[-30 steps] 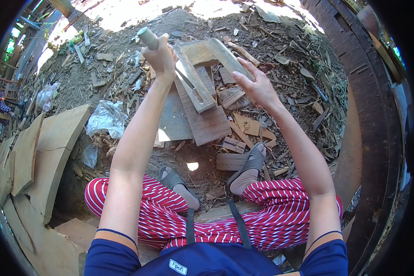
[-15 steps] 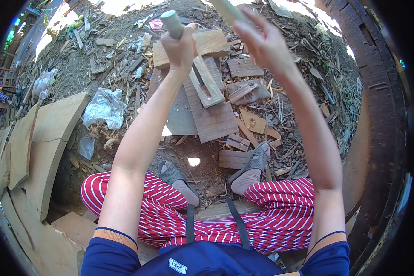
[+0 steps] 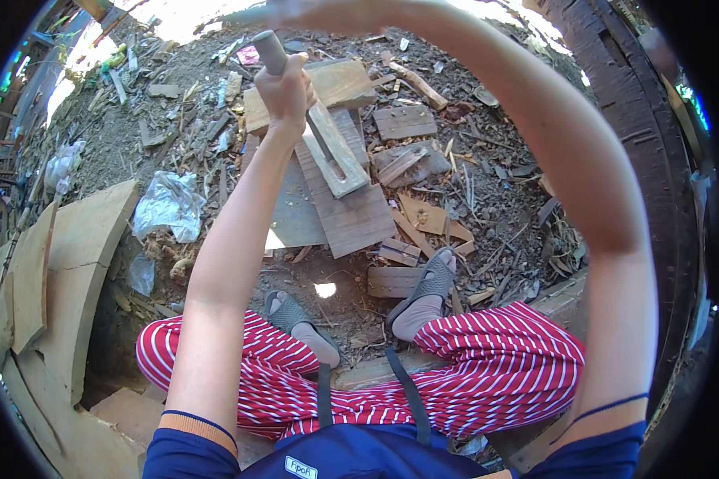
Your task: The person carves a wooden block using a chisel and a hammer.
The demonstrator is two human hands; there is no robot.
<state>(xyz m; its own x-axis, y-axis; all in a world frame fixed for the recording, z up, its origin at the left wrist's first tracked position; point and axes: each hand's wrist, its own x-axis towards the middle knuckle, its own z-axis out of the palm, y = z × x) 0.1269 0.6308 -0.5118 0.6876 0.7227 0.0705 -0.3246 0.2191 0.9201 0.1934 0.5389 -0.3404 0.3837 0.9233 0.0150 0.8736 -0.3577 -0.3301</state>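
Note:
My left hand is closed around the thick round handle of a chisel. Its dark narrow blade slants down into a long slot cut in a pale wooden block. That block rests on a flat brown board, with a thicker plank behind it. At the top edge my right hand, smeared by motion, is raised beyond the chisel's butt. A blurred round wooden stick sticks out leftward from it; the fingers are partly cut off by the frame.
Wood offcuts and chips litter the soil to the right of the block. A crumpled clear plastic bag lies to the left, near large curved boards. A dark timber post stands on the right. My sandalled feet flank the near ground.
My right hand with the stick has swung from the upper right across to the top, beyond the chisel. The left hand keeps its hold; the whole view has shifted slightly.

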